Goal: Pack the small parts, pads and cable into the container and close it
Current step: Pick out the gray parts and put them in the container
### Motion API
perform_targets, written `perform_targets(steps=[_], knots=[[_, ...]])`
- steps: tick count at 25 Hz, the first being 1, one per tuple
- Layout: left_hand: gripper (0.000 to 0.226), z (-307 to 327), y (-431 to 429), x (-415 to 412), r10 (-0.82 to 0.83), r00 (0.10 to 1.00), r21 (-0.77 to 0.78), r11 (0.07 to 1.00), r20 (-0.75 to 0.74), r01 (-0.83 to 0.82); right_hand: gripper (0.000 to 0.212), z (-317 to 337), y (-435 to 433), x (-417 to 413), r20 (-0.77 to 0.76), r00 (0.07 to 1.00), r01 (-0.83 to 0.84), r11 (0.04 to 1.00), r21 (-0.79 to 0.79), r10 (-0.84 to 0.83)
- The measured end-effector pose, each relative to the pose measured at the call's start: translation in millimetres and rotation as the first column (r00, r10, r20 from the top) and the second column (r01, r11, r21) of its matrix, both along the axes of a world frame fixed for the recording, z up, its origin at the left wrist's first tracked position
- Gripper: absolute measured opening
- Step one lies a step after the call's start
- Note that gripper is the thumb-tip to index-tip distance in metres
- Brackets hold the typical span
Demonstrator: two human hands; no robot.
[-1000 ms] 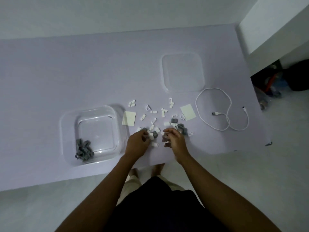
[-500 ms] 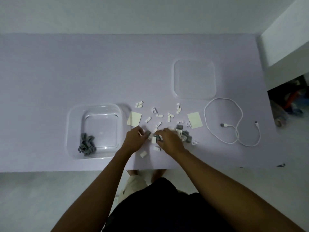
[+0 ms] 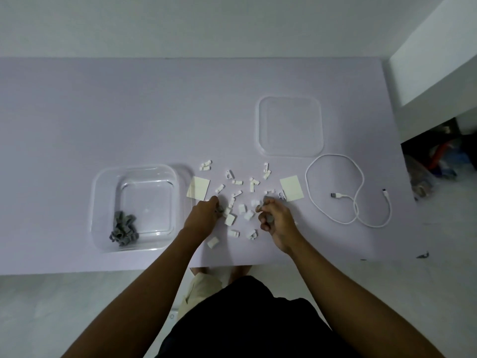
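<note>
A clear square container (image 3: 103, 202) stands at the left with a heap of grey parts (image 3: 123, 229) in its near-left corner. Several small white parts (image 3: 230, 219) lie scattered in the middle of the lilac table. My left hand (image 3: 205, 215) is curled with a grey part at its fingertips, just right of the container. My right hand (image 3: 276, 218) is closed over grey parts among the white ones. Two pale pads lie flat, one (image 3: 198, 190) beside the container, the other (image 3: 292, 188) right of the parts. A looped white cable (image 3: 358, 192) lies at the right. The clear lid (image 3: 289, 126) rests behind it.
The table's near edge (image 3: 154, 270) runs just below the container and parts. A white wall block (image 3: 438, 60) stands at the far right, with dark clutter (image 3: 438, 161) on the floor beneath it. The person's legs show under the table edge.
My hands have drawn apart. The grey parts that lay right of the white ones are now gathered in my right hand, and my left hand has picked up a grey part. The head camera shifted.
</note>
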State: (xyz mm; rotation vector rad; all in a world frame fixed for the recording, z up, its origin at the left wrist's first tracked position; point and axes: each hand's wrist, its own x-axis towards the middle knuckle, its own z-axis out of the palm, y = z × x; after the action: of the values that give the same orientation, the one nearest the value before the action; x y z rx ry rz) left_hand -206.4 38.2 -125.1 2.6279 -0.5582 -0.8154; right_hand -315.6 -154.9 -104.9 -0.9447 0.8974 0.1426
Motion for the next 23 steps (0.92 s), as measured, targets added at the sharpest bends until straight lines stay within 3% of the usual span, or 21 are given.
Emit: perform_targets(steps=[3,6,8,10,12,14,16,17,19,21,23], knots=[[0.021,-0.6,-2.4,0.5,0.018,1.000,0.011,1.000,-0.023,-0.018,0.015,3.2,-15.5,-14.5,0.058,0.995,0.066,0.981,0.185,-0.078],[0.021,9.2,-13.5,2.4,0.152,0.980,-0.138,0.976,-0.126,-0.169,0.017,10.1,-31.0,-26.9,0.141,0.980,0.084,0.938,0.336,-0.138],[0.022,18.8,-23.6,5.4,0.249,0.947,-0.229,0.928,-0.203,-0.293,0.013,14.8,-39.4,-29.2,0.137,0.975,0.123,0.936,0.331,-0.177],[0.021,25.9,-36.9,7.4,0.282,0.906,-0.283,0.884,-0.315,-0.373,0.017,12.0,-46.6,-30.7,0.047,0.975,0.207,0.966,0.158,-0.217],[0.025,31.2,-51.7,6.8,0.257,0.852,-0.300,0.857,-0.456,-0.419,0.036,2.2,-52.8,-35.4,-0.071,0.979,0.173,0.966,-0.193,-0.190],[0.028,35.6,-65.5,4.8,0.240,0.780,-0.295,0.830,-0.577,-0.474,0.037,-11.6,-56.2,-42.6,-0.143,0.986,-0.009,0.842,-0.540,-0.081],[0.027,35.5,-76.1,3.3,0.200,0.728,-0.314,0.805,-0.655,-0.503,0.021,-23.2,-58.5,-49.4,-0.199,0.978,-0.195,0.635,-0.747,0.066],[0.023,34.4,-79.7,2.4,0.183,0.702,-0.317,0.795,-0.688,-0.518,0.014,-24.9,-58.1,-50.6,-0.211,0.970,-0.243,0.577,-0.780,0.123],[0.018,30.0,-84.3,0.6,0.163,0.648,-0.310,0.775,-0.744,-0.551,0.031,-26.0,-55.9,-49.3,-0.266,0.938,-0.343,0.506,-0.791,0.220],[0.032,24.6,-88.8,-0.5,0.159,0.640,-0.298,0.783,-0.752,-0.545,0.040,-30.0,-52.5,-45.8,-0.336,0.892,-0.440,0.410,-0.799,0.303],[0.030,23.7,-93.1,-1.2,0.154,0.642,-0.279,0.807,-0.751,-0.521,0.035,-36.8,-48.9,-44.1,-0.393,0.857,-0.492,0.304,-0.816,0.333]])
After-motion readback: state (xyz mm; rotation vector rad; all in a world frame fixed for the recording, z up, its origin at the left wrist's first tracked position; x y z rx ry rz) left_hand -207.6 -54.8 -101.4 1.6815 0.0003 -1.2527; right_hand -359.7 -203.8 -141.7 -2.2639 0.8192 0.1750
